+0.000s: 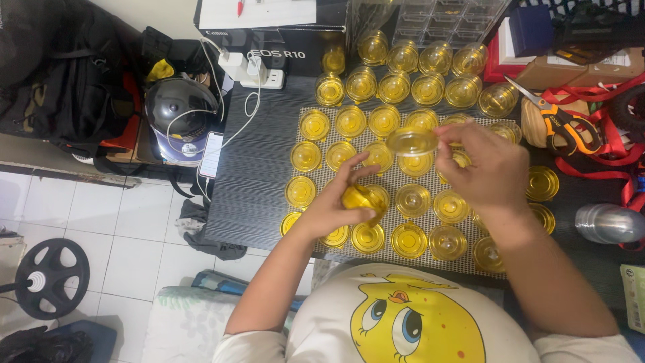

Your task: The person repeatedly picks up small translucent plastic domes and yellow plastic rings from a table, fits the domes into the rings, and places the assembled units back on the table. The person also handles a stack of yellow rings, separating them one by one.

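The left hand [332, 208] has its grip wrapped around a small clear cup of yellow filling [363, 199], fingers curled over the top and thumb along the side, holding it just above the front rows on the bench [255, 175]. The right hand [487, 168] pinches a thin clear round lid [411, 141] by its edge between thumb and fingertips, raised over the middle of the layout and well apart from the cup. To do this well, the cup wants to sit level and low, with the left fingers drawn back from its mouth, since they seem to cover part of it, though the view there is blurred. The lid should be kept flat, met square to the rim and pressed evenly round, not from one side. Around both hands, many open cups [411, 199] stand close together on a checked mat [403, 262], so elbows and wrists need care. Orange-handled scissors [561, 121] lie to the right
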